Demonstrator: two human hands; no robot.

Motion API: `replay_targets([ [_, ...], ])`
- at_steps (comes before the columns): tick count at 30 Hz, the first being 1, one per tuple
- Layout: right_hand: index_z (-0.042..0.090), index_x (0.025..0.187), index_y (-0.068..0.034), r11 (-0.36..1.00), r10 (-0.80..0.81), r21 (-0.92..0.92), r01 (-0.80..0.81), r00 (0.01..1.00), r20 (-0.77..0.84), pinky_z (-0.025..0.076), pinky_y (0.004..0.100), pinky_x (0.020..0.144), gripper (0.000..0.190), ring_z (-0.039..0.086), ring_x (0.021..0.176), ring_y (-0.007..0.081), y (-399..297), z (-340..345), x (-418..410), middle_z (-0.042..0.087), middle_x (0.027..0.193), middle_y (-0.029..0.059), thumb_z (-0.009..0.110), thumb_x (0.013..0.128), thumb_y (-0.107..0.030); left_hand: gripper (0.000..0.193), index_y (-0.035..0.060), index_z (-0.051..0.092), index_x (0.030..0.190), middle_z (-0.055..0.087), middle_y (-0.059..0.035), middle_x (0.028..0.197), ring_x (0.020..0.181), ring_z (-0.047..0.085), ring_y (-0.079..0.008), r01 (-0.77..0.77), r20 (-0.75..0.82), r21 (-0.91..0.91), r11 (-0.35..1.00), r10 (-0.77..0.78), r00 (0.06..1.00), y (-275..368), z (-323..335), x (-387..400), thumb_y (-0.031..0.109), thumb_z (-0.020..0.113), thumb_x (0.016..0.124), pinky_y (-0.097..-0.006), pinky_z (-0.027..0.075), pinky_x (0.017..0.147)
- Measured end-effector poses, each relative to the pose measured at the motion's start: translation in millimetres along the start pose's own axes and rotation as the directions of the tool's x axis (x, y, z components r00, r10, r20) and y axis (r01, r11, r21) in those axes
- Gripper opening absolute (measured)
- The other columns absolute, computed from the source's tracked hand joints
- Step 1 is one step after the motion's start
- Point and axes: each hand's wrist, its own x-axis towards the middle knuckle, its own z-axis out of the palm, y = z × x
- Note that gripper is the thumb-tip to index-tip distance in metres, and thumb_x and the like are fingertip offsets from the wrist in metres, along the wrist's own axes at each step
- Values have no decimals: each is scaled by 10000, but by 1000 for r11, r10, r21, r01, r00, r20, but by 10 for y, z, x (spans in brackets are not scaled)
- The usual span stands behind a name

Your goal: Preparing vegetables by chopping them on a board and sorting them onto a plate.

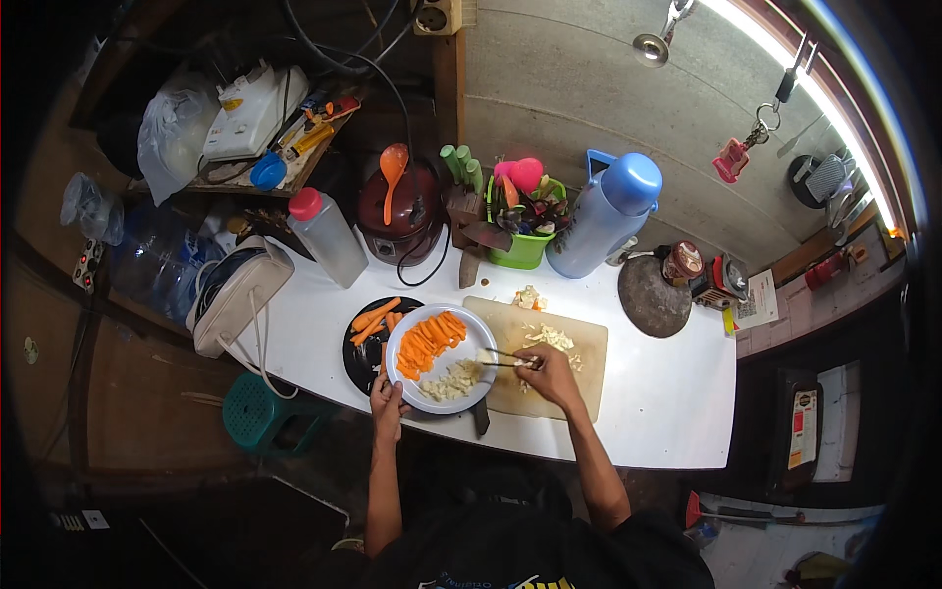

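Note:
My left hand (388, 401) grips the near left rim of a white plate (480, 322), which bears sliced carrot (429, 342) and a heap of pale chopped vegetable (450, 381). Thin dark chopsticks or tongs (502, 356) are in my right hand (550, 374), their tips over the plate's right side. Under that hand lies a cutting board (589, 346) with more pale chopped pieces (550, 338) on it. A knife's dark handle (481, 418) shows between plate and board; its blade is hidden. Partly beneath the white plate, a black plate (355, 361) holds carrot pieces (374, 322).
Along the table's back stand a bottle with a red cap (329, 239), a dark red rice cooker (401, 199), a green utensil basket (519, 250) and a blue thermos (603, 213). A stone mortar or slab (653, 298) sits right, a white bag (239, 302) left.

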Motion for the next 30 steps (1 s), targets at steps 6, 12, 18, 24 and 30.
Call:
replay_targets([
  [6, 746, 1041, -20, 998, -31, -44, 38, 989, 145, 539, 369, 732, 311, 660, 799, 286, -36, 346, -135, 677, 918, 176, 747, 746, -119, 404, 106, 465, 1341, 688, -14, 1099, 745, 615, -23, 4, -8, 12, 1000, -4, 1000, -32, 9, 29, 216, 620, 984, -149, 471, 522],
  [12, 748, 1037, -33, 993, -60, -93, 73, 988, 139, 535, 392, 753, 291, 659, 843, 316, -50, 362, -213, 667, 913, 171, 738, 759, -120, 410, 106, 463, 1337, 693, -16, 1102, 736, 628, -33, 6, -6, 23, 1000, -6, 1000, -51, -27, 35, 242, 624, 985, -154, 480, 507],
  [18, 741, 1073, -35, 985, -125, -110, 134, 988, 86, 526, 359, 676, 310, 627, 705, 240, -22, 360, -283, 632, 868, 140, 743, 774, -120, 379, 81, 463, 1303, 700, -20, 1051, 723, 627, -25, 17, -10, 8, 1000, -17, 1000, 9, 28, -3, 230, 614, 989, -159, 513, 540],
  [24, 739, 1081, -39, 991, -107, -79, 112, 992, 65, 520, 361, 674, 308, 624, 702, 247, -57, 366, -338, 625, 859, 139, 743, 784, -121, 433, 110, 451, 1353, 698, -6, 1074, 733, 623, -19, 34, -21, 28, 999, -33, 999, -7, 6, 13, 251, 623, 981, -151, 474, 502],
  [30, 738, 1091, -52, 983, -141, -105, 148, 988, 68, 516, 357, 671, 314, 617, 694, 243, 25, 408, -393, 634, 873, 139, 740, 782, -105, 463, 111, 446, 1388, 697, -4, 1070, 723, 616, -15, 7, -1, 9, 1000, -7, 1000, -41, 18, 31, 238, 625, 981, -143, 492, 497],
])
